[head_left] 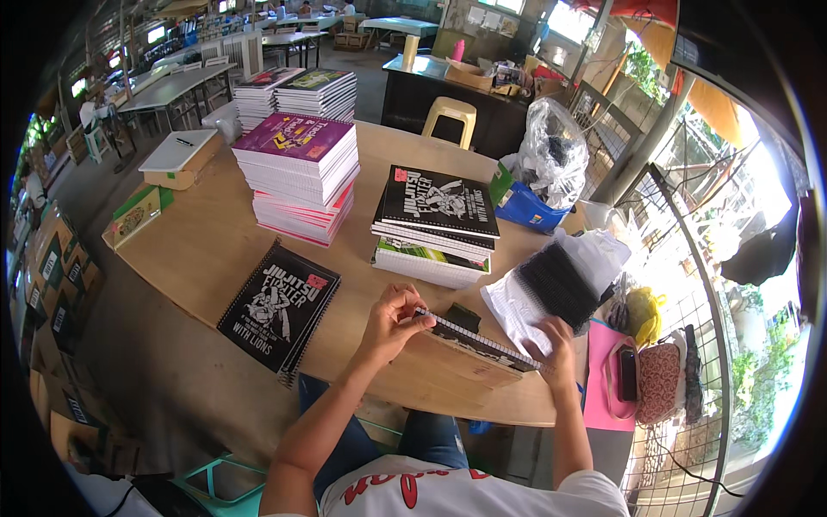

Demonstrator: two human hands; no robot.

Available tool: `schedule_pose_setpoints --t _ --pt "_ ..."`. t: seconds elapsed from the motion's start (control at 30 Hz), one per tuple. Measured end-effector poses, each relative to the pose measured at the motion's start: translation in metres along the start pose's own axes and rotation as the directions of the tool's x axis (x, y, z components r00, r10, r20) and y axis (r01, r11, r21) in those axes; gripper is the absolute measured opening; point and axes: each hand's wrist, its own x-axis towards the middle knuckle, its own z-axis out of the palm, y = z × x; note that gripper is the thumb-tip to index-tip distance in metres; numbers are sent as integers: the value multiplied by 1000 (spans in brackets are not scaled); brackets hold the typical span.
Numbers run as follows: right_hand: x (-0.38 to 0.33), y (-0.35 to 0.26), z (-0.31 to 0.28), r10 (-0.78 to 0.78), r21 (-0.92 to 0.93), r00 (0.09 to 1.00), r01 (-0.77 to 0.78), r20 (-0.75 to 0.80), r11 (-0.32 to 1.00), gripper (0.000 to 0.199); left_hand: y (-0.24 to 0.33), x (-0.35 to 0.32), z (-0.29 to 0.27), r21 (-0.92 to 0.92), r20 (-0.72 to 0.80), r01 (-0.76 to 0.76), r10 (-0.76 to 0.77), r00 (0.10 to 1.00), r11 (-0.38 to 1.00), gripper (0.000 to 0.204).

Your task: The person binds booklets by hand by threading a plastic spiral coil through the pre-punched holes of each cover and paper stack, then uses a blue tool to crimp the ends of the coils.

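A notebook (pixel 478 338) stands on its edge on the table right in front of me, its narrow black-and-white edge facing up. My left hand (pixel 394 323) pinches its left end between thumb and fingers. At its other end my right hand (pixel 554 351) grips the corner, beside a white plastic sheet (pixel 517 314). A bundle of black binding coils (pixel 558 280) lies on that sheet. Left of my hands are bound black notebooks (pixel 280 310) with coils along their edge. Just beyond my hands rises a stack of black-covered notebooks (pixel 438 202), with a green-covered one lower down.
A tall stack with a purple-covered notebook (pixel 297 138) on top stands farther left, with more stacks (pixel 317 90) behind. A blue container (pixel 530 207) holds a clear plastic bag (pixel 551 142). A pink sheet (pixel 607 379) carries a phone (pixel 628 375). Beyond is a cream stool (pixel 450 112).
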Motion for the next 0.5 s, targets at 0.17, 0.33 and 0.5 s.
schedule_pose_setpoints --t 0.17,0.33,0.5 --pt "-113 30 19 200 -323 962 -252 -186 912 57 9 -2 6 -147 76 175 -166 983 974 30" --pt "-123 52 15 191 -177 961 -227 -199 958 47 11 -1 12 -253 24 165 -165 986 953 37" --pt "-35 -47 -73 -125 -132 829 63 -545 989 50 24 2 18 -225 23 203 -203 979 953 52"
